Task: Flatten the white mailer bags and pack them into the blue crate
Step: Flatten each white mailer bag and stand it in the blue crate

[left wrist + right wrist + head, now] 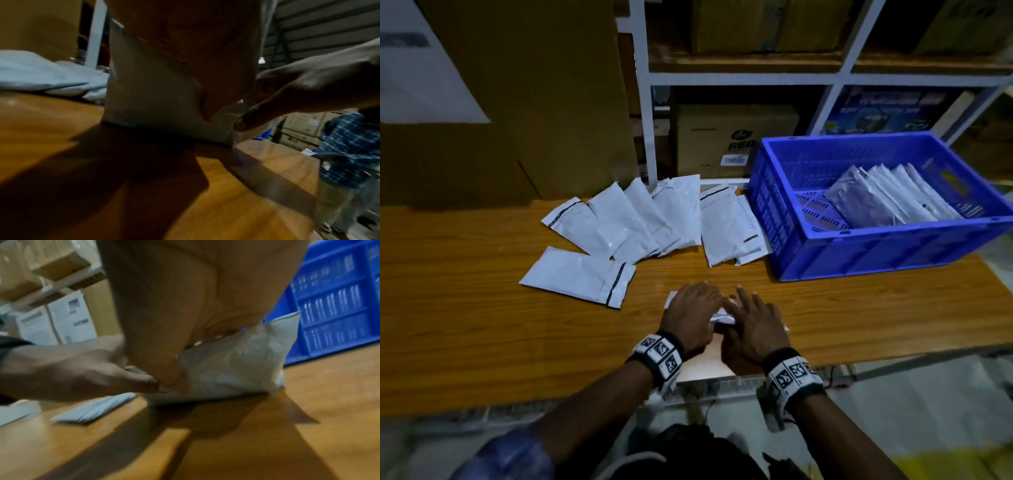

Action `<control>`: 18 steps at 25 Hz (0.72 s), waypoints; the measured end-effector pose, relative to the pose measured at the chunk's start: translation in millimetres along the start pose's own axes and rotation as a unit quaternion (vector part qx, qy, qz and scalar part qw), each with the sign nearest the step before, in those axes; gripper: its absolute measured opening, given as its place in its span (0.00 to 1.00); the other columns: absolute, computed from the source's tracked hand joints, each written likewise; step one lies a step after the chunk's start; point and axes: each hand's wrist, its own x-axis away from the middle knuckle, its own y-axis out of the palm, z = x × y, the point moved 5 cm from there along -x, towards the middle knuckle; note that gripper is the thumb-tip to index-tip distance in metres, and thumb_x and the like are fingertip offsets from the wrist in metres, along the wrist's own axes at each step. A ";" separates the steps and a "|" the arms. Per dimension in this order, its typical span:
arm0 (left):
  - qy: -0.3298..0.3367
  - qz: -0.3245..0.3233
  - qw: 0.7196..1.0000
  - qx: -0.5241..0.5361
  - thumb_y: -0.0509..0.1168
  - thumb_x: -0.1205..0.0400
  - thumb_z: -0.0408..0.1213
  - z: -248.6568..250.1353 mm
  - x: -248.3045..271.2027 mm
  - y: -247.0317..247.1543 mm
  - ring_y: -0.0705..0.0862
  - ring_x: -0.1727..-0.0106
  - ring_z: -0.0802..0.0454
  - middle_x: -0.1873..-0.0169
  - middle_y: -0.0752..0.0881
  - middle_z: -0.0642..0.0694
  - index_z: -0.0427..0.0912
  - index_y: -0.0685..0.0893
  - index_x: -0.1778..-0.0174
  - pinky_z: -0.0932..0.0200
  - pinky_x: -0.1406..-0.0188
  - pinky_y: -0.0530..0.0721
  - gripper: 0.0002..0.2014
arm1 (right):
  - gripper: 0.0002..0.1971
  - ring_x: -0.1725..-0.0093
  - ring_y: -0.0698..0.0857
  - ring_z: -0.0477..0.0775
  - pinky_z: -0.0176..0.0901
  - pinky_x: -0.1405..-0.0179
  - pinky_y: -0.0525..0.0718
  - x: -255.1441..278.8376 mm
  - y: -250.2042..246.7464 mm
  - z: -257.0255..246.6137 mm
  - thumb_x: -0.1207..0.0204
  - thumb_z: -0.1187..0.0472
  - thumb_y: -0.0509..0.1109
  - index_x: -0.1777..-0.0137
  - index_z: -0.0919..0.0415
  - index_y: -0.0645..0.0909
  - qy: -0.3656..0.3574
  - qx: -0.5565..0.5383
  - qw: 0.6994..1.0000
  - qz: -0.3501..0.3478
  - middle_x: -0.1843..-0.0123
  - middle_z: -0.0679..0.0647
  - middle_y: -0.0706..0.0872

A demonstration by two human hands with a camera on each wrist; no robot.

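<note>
Pressing one bag (722, 313) flat on the table (482, 325), lower centre of frame: left hand (693, 313) and right hand (753, 322) side by side, fingers spread, probably squeezing air out. Unpacked bags (626, 226) fanned above; crate (859, 250) at right, partly filled.

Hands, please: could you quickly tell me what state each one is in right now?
Left hand: open, fingers flat, pressing the mailer bag.
Right hand: open, pressing the same bag.
</note>
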 end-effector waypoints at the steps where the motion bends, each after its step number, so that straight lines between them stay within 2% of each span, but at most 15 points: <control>1: -0.029 -0.011 0.999 0.014 0.71 0.27 0.38 -0.2 9.2 10.8 0.70 0.20 0.44 0.24 0.77 0.47 0.47 0.79 0.29 0.47 0.18 0.62 0.28 | 0.36 0.13 0.48 0.63 0.64 0.19 0.50 -0.5 13.1 -0.1 0.20 0.38 0.58 0.15 0.34 0.46 -0.018 -0.021 0.999 -0.022 0.11 0.51 0.42; 3: -0.081 -0.029 0.995 0.058 0.68 0.25 0.41 -3.9 28.3 30.3 0.63 0.16 0.46 0.19 0.71 0.48 0.47 0.77 0.28 0.48 0.14 0.54 0.27 | 0.35 0.14 0.36 0.62 0.65 0.18 0.39 2.1 36.2 -3.1 0.19 0.32 0.51 0.16 0.30 0.39 -0.027 -0.075 0.997 -0.021 0.12 0.46 0.34; 5: -0.119 -0.025 0.986 0.117 0.64 0.26 0.44 -5.4 44.7 44.9 0.60 0.14 0.49 0.18 0.69 0.48 0.47 0.73 0.26 0.46 0.14 0.54 0.29 | 0.30 0.15 0.30 0.61 0.66 0.18 0.36 6.3 51.8 -5.7 0.16 0.33 0.43 0.16 0.30 0.38 -0.012 -0.099 0.994 0.033 0.13 0.45 0.32; 7: -0.133 -0.011 0.983 0.130 0.60 0.24 0.48 -3.2 52.1 54.4 0.57 0.13 0.50 0.15 0.64 0.48 0.48 0.66 0.17 0.44 0.14 0.56 0.35 | 0.28 0.14 0.34 0.62 0.68 0.17 0.41 10.7 60.5 -7.9 0.14 0.38 0.41 0.14 0.35 0.42 0.004 -0.075 0.993 0.091 0.12 0.48 0.36; 9: -0.142 0.006 0.986 0.083 0.53 0.14 0.53 -1.6 51.2 55.7 0.48 0.12 0.51 0.12 0.53 0.51 0.52 0.57 0.12 0.46 0.12 0.46 0.32 | 0.28 0.13 0.40 0.64 0.69 0.17 0.45 11.4 64.6 -8.7 0.13 0.40 0.44 0.13 0.39 0.47 0.005 -0.057 0.992 0.116 0.11 0.51 0.42; 11: -0.165 0.006 0.986 0.035 0.48 0.11 0.54 -2.2 45.7 55.1 0.40 0.12 0.49 0.12 0.44 0.52 0.56 0.50 0.11 0.46 0.13 0.39 0.30 | 0.29 0.13 0.42 0.64 0.68 0.17 0.45 10.3 65.7 -8.2 0.13 0.41 0.48 0.13 0.41 0.49 0.002 -0.055 0.990 0.132 0.11 0.53 0.45; 15: -0.189 -0.015 0.982 0.008 0.49 0.11 0.51 -6.1 39.6 65.1 0.38 0.12 0.47 0.11 0.45 0.50 0.54 0.50 0.11 0.40 0.13 0.43 0.31 | 0.29 0.13 0.42 0.63 0.68 0.17 0.46 7.2 64.5 -5.5 0.13 0.42 0.51 0.13 0.41 0.51 -0.007 -0.071 0.987 0.141 0.11 0.52 0.47; 18: -0.196 -0.043 0.980 0.008 0.44 0.10 0.52 -10.4 37.4 75.1 0.38 0.12 0.47 0.11 0.44 0.50 0.54 0.48 0.11 0.40 0.13 0.43 0.29 | 0.28 0.13 0.41 0.62 0.67 0.16 0.43 1.9 65.8 -4.0 0.13 0.41 0.48 0.14 0.39 0.50 -0.003 -0.074 0.990 0.119 0.11 0.51 0.45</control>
